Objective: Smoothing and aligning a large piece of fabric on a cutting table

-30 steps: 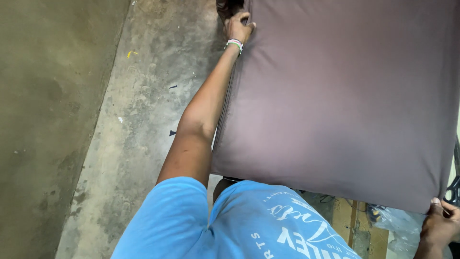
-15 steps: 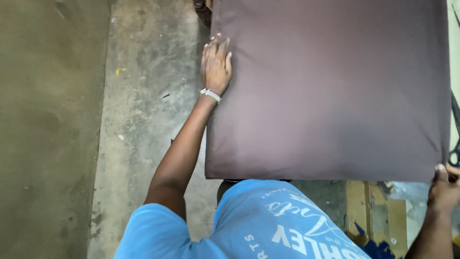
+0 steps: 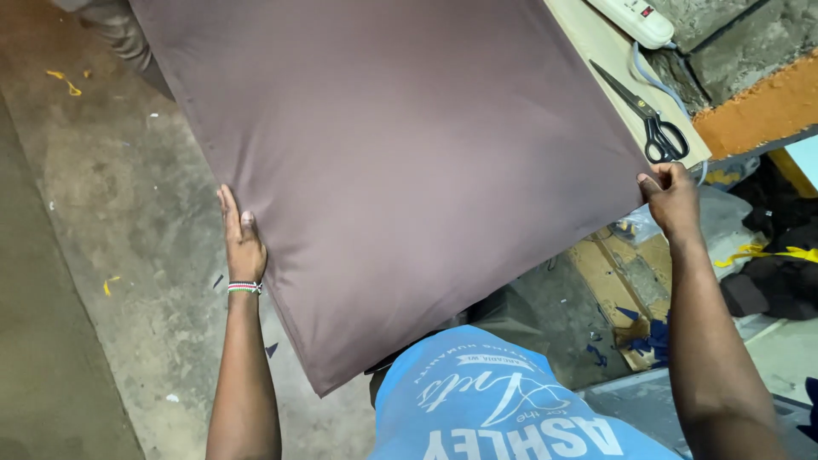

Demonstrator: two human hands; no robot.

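Note:
A large flat cushion (image 3: pixel 400 162) covered in dull purple-brown fabric fills most of the head view, held up in front of me. My left hand (image 3: pixel 241 240) presses flat against its left edge, fingers straight, a beaded band on the wrist. My right hand (image 3: pixel 671 196) grips the cushion's right corner with the fingers curled over the fabric. The cushion's nearest corner points down toward my blue shirt.
Black-handled scissors (image 3: pixel 649 119) lie on a pale wooden board (image 3: pixel 601 47) at the upper right, beside a white power strip (image 3: pixel 629 15). Concrete floor (image 3: pixel 111 221) with fabric scraps is on the left. Dark cloth and plastic (image 3: pixel 767 255) lie at the right.
The cushion has turned and swung so its corner now points at me. My left hand slid down its left edge, closer to me. My right hand stayed at the right corner.

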